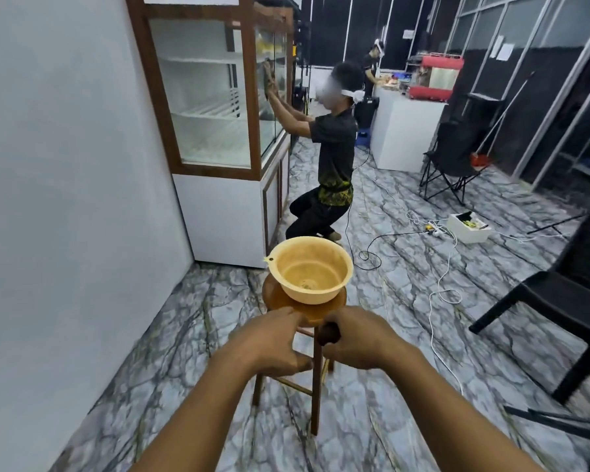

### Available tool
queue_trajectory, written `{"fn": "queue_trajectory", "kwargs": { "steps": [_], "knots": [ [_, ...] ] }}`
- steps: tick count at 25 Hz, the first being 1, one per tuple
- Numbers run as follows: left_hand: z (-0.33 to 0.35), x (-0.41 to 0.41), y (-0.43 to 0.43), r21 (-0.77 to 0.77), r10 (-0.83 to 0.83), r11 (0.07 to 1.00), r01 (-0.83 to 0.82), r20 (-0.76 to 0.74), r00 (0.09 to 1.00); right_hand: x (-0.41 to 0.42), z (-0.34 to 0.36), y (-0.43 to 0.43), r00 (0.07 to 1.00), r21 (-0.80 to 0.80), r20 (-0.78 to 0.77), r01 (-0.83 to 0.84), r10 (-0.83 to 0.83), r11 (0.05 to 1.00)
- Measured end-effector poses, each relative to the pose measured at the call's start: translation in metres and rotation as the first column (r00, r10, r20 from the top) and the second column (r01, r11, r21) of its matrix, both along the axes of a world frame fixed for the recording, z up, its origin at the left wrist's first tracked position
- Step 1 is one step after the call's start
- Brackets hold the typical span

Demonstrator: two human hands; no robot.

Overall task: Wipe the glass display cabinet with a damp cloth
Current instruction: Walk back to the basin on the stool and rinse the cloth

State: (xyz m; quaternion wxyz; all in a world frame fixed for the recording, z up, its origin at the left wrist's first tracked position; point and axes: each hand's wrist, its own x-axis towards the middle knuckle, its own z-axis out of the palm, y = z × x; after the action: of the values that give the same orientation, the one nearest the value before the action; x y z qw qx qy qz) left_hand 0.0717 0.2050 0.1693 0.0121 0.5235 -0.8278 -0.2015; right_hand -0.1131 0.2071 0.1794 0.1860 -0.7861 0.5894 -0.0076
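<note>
The grip of our right hand (358,338) is closed round the dark cloth (327,333), just short of the bowl (315,296) on the stool (278,298). Whether our left hand (273,342) grips anything we cannot tell. The cabinet (201,97) stands well ahead, left. We should wring firmly over the bowl first.

Both bare forearms reach forward and converge. The left hand (273,340) has curled fingers, thumb underneath; hold undetermined. The right hand (358,338), knuckles up, grips a dark cloth (328,333).
</note>
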Motion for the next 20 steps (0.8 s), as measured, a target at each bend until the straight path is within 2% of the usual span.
{"fn": "queue_trajectory", "kwargs": {
  "steps": [8,14,20],
  "knots": [
    [-0.007,0.026,-0.091,0.008,-0.062,0.998,0.063,-0.05,0.997,0.023,-0.002,-0.078,0.997,-0.02,0.029,0.074,-0.073,0.997],
    [-0.017,0.024,-0.129,0.008,-0.077,0.997,0.078,-0.055,0.996,0.025,-0.014,-0.111,0.981,-0.022,0.118,0.158,-0.154,0.987],
    [-0.029,0.005,-0.182,0.028,-0.066,0.997,0.066,-0.019,0.998,0.013,-0.038,-0.167,0.972,0.032,0.19,0.136,-0.14,0.99]
  ]
}}
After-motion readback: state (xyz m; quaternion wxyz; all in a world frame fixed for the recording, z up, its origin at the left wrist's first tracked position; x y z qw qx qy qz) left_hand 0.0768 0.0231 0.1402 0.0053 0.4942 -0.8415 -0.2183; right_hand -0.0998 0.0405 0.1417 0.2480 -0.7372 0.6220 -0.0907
